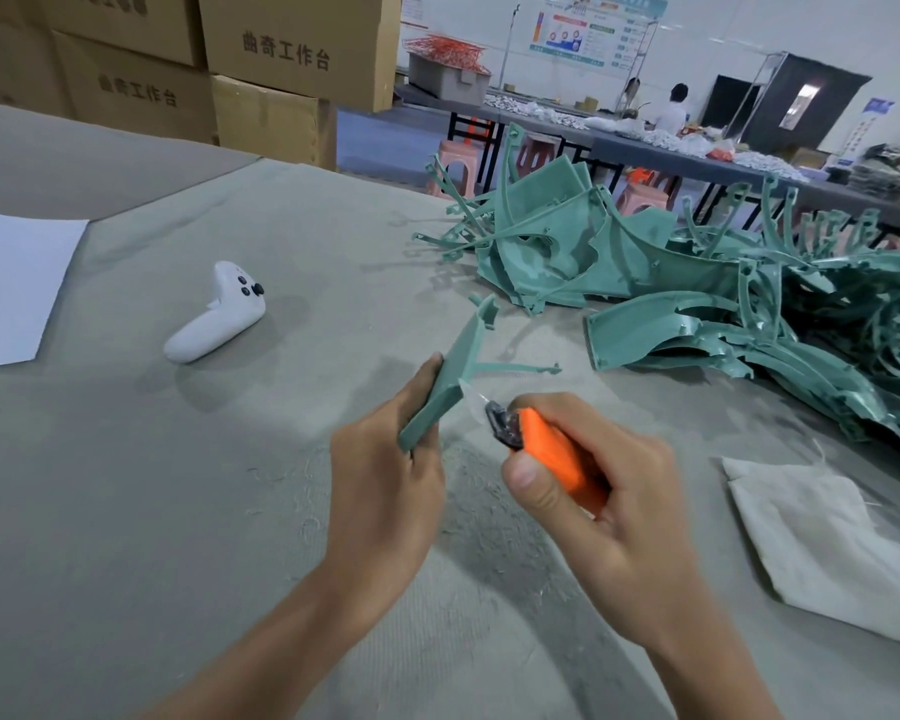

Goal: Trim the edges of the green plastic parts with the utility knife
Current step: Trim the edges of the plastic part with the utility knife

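Left hand (385,470) gripped the stiff, light green part (450,379) near its lower edge; right hand (609,491) clasped the utility knife (546,449).

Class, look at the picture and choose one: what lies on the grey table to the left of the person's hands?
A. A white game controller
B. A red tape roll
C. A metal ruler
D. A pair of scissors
A. A white game controller with dark buttons lies on the grey table, left of the left hand holding the green part and the right hand gripping the orange utility knife.
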